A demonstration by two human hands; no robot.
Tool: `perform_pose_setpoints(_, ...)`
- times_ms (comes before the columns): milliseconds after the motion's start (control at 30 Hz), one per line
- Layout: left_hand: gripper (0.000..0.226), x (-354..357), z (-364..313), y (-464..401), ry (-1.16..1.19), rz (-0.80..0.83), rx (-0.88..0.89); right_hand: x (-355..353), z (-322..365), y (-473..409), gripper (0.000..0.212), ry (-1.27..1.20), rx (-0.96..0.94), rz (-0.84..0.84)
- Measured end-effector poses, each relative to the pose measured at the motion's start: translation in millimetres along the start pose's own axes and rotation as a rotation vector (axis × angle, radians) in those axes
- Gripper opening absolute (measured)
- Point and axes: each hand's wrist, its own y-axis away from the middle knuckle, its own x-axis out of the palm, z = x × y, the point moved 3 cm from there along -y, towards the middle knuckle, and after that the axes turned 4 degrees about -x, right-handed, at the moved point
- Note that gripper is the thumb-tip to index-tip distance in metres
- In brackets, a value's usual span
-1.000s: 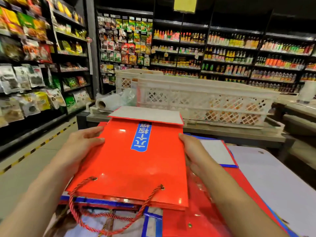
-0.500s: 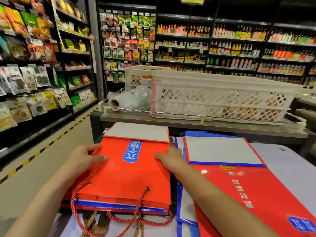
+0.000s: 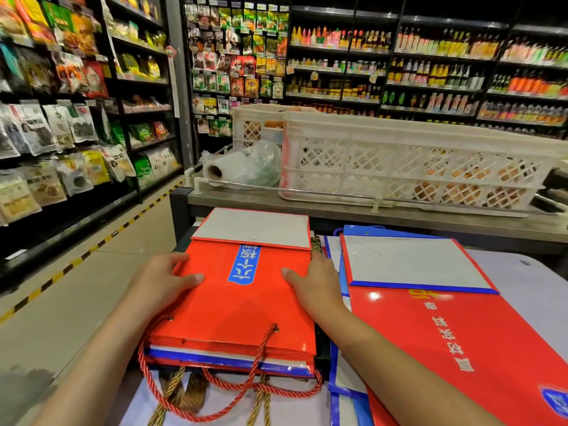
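Gift bag stack (image 3: 239, 302) before crate (image 3: 408, 167)

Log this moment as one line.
left hand: on left edge of red bag | right hand: on its right edge | red bag: flat atop bag stack
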Motion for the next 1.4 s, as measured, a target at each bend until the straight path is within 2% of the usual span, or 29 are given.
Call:
perform_pose_setpoints(133, 0.054, 3.7, -5.9, 2.0, -0.178, 0.019, 0.035, 0.5, 3.8, 6.2, 0.06, 0.098, -0.057, -0.02)
perform_pose_setpoints(233, 0.04, 10.8, -18.8, 4.7, -0.339, 0.044, 0.093, -2.0, 16.2, 13.2, 0.071, 0.263, -0.244, -0.101)
perform_pose_setpoints(333, 0.045, 19.1, -32.6, 5.1, -0.383, 0.003, 0.166, 1.1, 24.1, 14.4, 0.069, 0.29, -0.387, 0.008)
perform_pose_setpoints(400, 0.055, 25.4, -37.7, 7.4, -0.345, 0.036, 0.206, 4.3, 22.7, 15.8, 0.063, 0.286, -0.364, 0.161)
perform_pose_setpoints(500, 0.075, 35.9, -32.9, 10.4, -0.438, 0.121, 0.21, 7.7, 16.9, 17.4, 0.074, 0.284, -0.286, 0.305)
perform_pose_setpoints(600, 0.083, 41.1, -28.7, 10.8, -0.553, 0.188, 0.183, 10.0, 16.2, 18.2, 0.082, 0.314, -0.279, 0.346)
perform_pose_setpoints(1000, 0.084, 46.1, -26.6, 7.7, -0.628, 0.266, 0.144, 14.5, 13.3, 17.9, 0.084, 0.293, -0.268, 0.379)
perform_pose_setpoints(1133, 0.079, 36.1, -38.0, 12.8, -0.62, 0.22, 0.179, 4.6, 17.4, 15.1, 0.076, 0.181, -0.25, 0.394)
perform_pose_setpoints(1267, 0.054, 25.1, -59.7, 23.9, -0.745, 0.059, 0.292, -21.9, 23.5, 12.8, 0.041, 0.215, -0.323, 0.345)
perform_pose_setpoints(1333, 0.043, 23.0, -73.6, 33.2, -0.768, -0.043, 0.364, -41.7, 26.6, 18.4, 0.036, 0.245, -0.373, 0.344)
perform_pose_setpoints(1400, 0.04, 25.4, -89.7, 43.8, -0.663, -0.079, 0.429, -65.3, 25.2, 25.6, 0.036, 0.273, -0.427, 0.337)
